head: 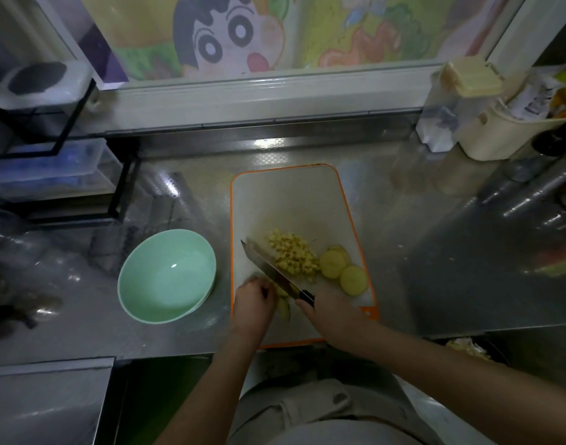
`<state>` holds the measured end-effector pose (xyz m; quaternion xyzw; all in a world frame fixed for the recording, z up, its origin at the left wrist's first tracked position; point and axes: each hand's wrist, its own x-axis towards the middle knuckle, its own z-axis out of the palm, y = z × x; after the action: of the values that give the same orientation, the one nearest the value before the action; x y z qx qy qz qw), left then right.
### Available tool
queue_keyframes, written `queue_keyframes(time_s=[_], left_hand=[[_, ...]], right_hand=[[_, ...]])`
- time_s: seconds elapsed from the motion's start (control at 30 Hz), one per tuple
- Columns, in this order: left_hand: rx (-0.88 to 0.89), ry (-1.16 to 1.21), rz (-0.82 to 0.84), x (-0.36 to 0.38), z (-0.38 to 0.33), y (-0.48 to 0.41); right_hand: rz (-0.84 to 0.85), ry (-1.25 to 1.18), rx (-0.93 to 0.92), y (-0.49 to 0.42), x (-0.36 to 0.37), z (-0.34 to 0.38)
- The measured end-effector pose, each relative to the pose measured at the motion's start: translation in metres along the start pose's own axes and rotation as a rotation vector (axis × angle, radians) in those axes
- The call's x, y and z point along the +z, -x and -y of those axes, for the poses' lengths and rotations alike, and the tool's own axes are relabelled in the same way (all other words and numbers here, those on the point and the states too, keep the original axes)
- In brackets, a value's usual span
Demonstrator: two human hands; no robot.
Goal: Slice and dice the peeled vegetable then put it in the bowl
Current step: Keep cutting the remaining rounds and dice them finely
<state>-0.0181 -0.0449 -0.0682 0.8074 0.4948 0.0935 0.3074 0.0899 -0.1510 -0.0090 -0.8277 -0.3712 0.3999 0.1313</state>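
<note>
A white cutting board (291, 200) with an orange rim lies on the steel counter. A heap of yellow diced vegetable (292, 253) sits at its middle, with round slices (342, 271) to the right of it. My right hand (331, 313) grips the black handle of a knife (270, 268), whose blade slants up to the left. My left hand (254, 303) has its fingers curled on vegetable strips (284, 308) beside the blade. The pale green bowl (166, 274) stands empty left of the board.
A black wire rack (66, 175) with clear boxes stands at the back left. Cream and clear containers (467, 123) crowd the back right. The window sill (259, 101) runs behind the board. The counter's front edge is close to my body.
</note>
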Motion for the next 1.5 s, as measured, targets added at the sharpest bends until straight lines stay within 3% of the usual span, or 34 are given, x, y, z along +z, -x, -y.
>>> queue_keyframes(time_s=[0.17,0.3,0.8,0.9,1.13,1.33,1.5], left_hand=[[0.018,0.003,0.016,0.001,0.003,-0.003],[0.022,0.001,0.006,0.004,0.005,-0.003],[0.101,0.063,0.044,0.001,0.008,0.003],[0.104,-0.091,0.156,0.001,0.007,0.008],[0.173,-0.458,0.176,-0.001,0.001,0.015],[0.219,-0.412,0.169,0.001,0.007,0.014],[0.220,-0.329,0.078,0.005,0.011,0.014]], right_hand=[[0.086,0.255,0.036,-0.005,0.002,0.005],[0.060,0.041,0.096,-0.020,0.015,0.007],[0.002,-0.006,-0.094,-0.041,-0.018,-0.015],[-0.002,0.002,-0.112,-0.041,-0.021,-0.016],[-0.023,-0.055,-0.173,-0.035,-0.014,-0.021],[0.014,-0.023,-0.116,-0.028,-0.015,-0.024],[-0.071,-0.046,-0.185,-0.024,-0.014,-0.030]])
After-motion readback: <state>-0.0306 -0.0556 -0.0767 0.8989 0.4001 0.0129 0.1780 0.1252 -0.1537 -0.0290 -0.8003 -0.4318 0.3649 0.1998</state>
